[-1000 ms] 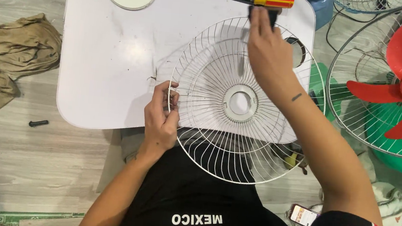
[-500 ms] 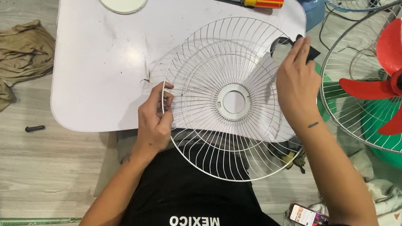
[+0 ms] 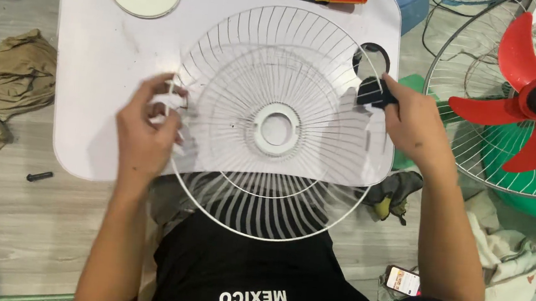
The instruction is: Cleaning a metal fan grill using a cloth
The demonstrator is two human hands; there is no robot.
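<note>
White wire fan guard (image 3: 277,125): left hand (image 3: 145,135) fingers pinch its rim, right hand (image 3: 415,122) grips a black clip (image 3: 372,92).

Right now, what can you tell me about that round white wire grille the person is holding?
The fan grille is a round guard of thin white wire spokes running from a white ring hub at its middle to an outer rim, with an inner ring partway. It lies flat on the white table, its near edge overhanging above the person's lap. The left hand grips its left rim; the right hand holds a dark piece at the right rim.
</note>
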